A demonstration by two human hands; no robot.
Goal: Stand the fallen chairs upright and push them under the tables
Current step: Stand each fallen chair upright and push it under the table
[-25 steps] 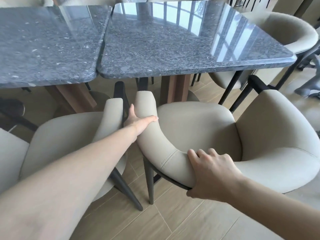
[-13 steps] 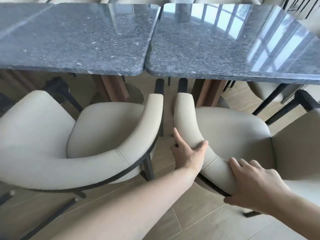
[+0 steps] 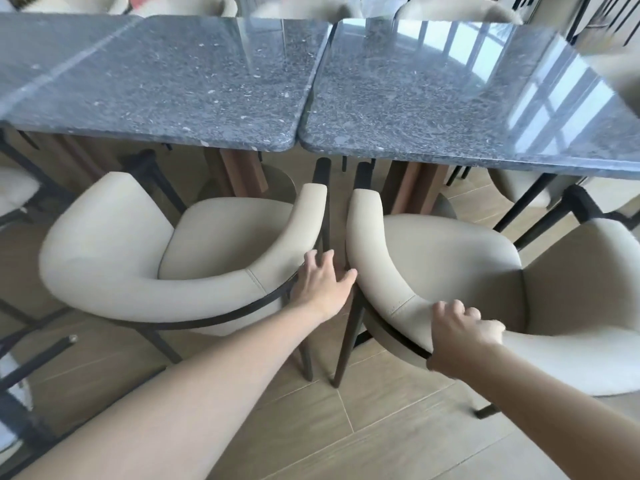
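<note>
Your left hand (image 3: 323,284) has let go of the right chair (image 3: 450,271) and now spreads open between both chairs, while your right hand (image 3: 462,332) still grips its backrest to steer it under the bench (image 3: 433,98).

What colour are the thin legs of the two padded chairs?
Black, on both cream padded chairs; only the head view shows them.

Chairs (image 3: 214,237): my two show cream upholstery, black frames.
Tabletops (image 3: 194,88): dark grey, white speckles.
Table bases (image 3: 242,171): reddish brown.
Floor (image 3: 374,427): beige tile.
</note>
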